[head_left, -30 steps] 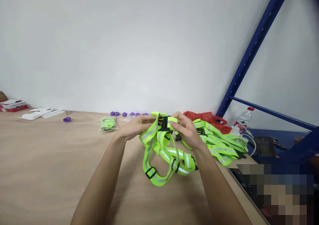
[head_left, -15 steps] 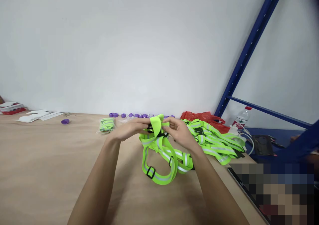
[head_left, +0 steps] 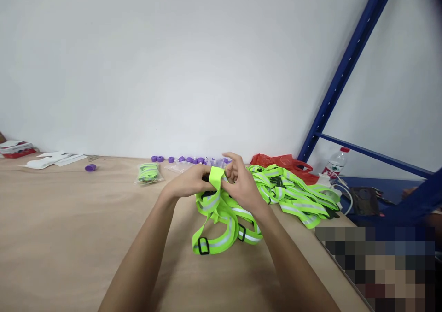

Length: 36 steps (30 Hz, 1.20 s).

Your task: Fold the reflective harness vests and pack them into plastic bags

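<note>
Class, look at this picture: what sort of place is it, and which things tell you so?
Probably a small packing or assembly workshop: a pile of neon-green reflective strap vests lies on a plain wooden worktable, one bagged green vest sits apart, and a blue metal storage rack stands alongside.

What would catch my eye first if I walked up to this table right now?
Most likely the neon yellow-green reflective strap in the middle of the table, gripped at its top by both the left hand and the right hand. Just right of it lies a pile of matching straps in front of a red plastic bag. A tilted blue shelf frame rises at the right.
</note>
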{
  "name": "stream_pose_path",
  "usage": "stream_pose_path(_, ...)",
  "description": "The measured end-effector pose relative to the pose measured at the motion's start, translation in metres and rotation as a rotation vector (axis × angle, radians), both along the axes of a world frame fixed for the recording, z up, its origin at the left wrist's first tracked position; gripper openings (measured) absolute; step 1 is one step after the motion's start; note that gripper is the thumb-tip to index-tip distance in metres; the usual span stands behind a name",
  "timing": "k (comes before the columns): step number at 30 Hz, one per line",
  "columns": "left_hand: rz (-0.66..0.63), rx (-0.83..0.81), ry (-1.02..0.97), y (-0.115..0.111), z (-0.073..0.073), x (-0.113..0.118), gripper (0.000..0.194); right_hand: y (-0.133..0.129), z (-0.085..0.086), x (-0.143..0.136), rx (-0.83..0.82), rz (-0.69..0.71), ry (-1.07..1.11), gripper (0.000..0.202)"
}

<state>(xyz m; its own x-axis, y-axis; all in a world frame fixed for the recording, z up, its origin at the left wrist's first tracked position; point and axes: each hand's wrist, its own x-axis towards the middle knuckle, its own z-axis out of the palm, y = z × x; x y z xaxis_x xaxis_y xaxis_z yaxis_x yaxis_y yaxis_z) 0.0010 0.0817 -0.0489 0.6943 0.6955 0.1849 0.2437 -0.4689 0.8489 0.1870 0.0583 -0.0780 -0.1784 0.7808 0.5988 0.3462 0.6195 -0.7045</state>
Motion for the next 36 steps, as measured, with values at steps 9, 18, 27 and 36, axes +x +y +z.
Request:
stream_pose_path(9,0.011,0.016,-0.003,-0.006,0.007,-0.012,0.026,-0.014,0.021,0.019,0.288,0.074,-0.062,0.027)
stream_pose_path(18,0.136,-0.093,-0.864,0.007,-0.002,-0.011,0.038,-0.012,0.027,0.046,-0.007,0.277,0.284,0.02)
stream_pose_path(27,0.312,-0.201,-1.315,0.014,0.003,-0.013,0.024,-0.017,0.03,0.052,-0.067,0.276,0.278,0.031)
stream_pose_path(36,0.48,-0.304,-1.564,0.023,0.005,-0.02,0.014,-0.033,0.045,0.053,-0.1,0.262,-0.135,0.02)
